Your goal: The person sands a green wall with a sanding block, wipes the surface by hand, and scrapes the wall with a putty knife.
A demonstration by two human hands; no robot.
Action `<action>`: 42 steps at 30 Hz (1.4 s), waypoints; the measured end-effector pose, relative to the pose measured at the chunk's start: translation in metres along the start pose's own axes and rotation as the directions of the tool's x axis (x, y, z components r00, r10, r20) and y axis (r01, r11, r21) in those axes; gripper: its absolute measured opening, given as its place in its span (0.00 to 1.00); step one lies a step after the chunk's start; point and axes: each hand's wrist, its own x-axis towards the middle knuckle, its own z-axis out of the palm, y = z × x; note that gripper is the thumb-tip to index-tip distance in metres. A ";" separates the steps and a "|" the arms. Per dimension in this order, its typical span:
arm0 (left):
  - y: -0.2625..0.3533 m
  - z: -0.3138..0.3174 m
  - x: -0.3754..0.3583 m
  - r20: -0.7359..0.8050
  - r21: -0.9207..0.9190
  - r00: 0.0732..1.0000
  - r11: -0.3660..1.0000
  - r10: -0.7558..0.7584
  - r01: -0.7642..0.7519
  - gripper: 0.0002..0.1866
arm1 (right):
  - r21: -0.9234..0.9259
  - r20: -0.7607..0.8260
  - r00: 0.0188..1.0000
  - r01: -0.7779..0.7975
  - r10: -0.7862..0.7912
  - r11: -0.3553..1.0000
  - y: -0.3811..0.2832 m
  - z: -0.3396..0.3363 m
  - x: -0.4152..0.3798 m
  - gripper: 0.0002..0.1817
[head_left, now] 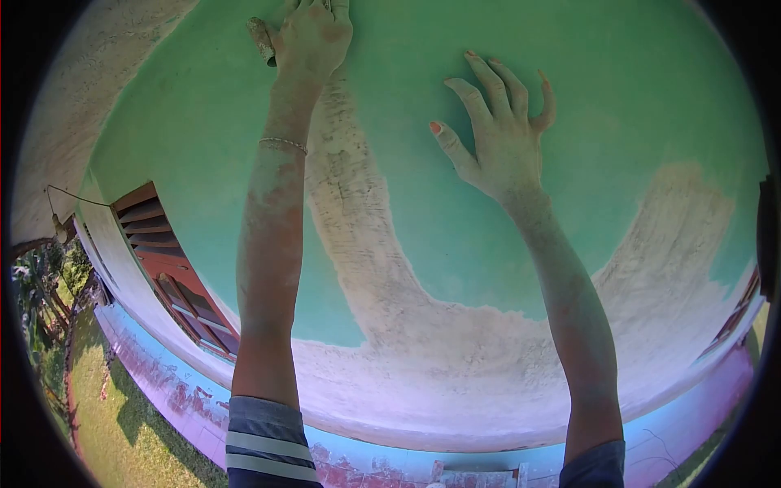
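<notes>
One crusted, mottled grey-brown, cylindrical tool handle [262, 41], material unclear; probably light, stiff, gritty, best gripped round its shaft; left hand [316, 39], fingers curled about it; right hand [506, 150], fingers spread wide, empty.

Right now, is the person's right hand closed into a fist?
No, the right hand has its fingers spread apart against the green part of the wall.

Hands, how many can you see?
2: the left hand up high, partly cut off by the picture's edge, and the right hand, fingers spread over the green wall.
</notes>
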 end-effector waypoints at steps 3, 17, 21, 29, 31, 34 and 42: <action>0.008 -0.001 -0.022 0.058 -0.004 0.998 1.000 0.001 -0.001 0.30 | 0.009 -0.005 1.000 0.005 -0.005 1.000 0.002 0.000 -0.002 0.29; -0.003 0.004 -0.003 0.061 0.009 0.998 1.000 0.007 -0.008 0.31 | 0.035 0.004 1.000 0.004 -0.005 0.999 0.003 -0.005 -0.002 0.29; 0.043 -0.039 -0.168 0.263 0.007 0.964 0.999 0.037 -0.040 0.29 | 0.202 0.061 0.998 -0.009 -0.003 0.979 -0.002 -0.010 -0.024 0.29; 0.102 -0.204 -0.611 0.740 0.221 -0.634 0.809 0.225 0.545 0.36 | 0.054 0.571 0.810 -0.196 0.131 0.979 -0.014 -0.074 -0.253 0.31; 0.087 -0.208 -0.657 0.804 0.354 -0.542 0.536 0.243 0.766 0.30 | -0.027 0.589 0.768 -0.292 0.251 0.956 -0.011 -0.088 -0.300 0.31; 0.091 -0.209 -0.599 0.905 0.263 -0.348 0.318 0.247 0.911 0.21 | -0.106 0.641 0.679 -0.384 0.358 0.917 -0.021 -0.121 -0.342 0.33; 0.120 -0.142 -0.434 0.974 -0.168 0.126 0.230 0.186 0.958 0.20 | -0.121 0.840 0.287 -0.727 0.460 0.675 -0.045 -0.176 -0.312 0.41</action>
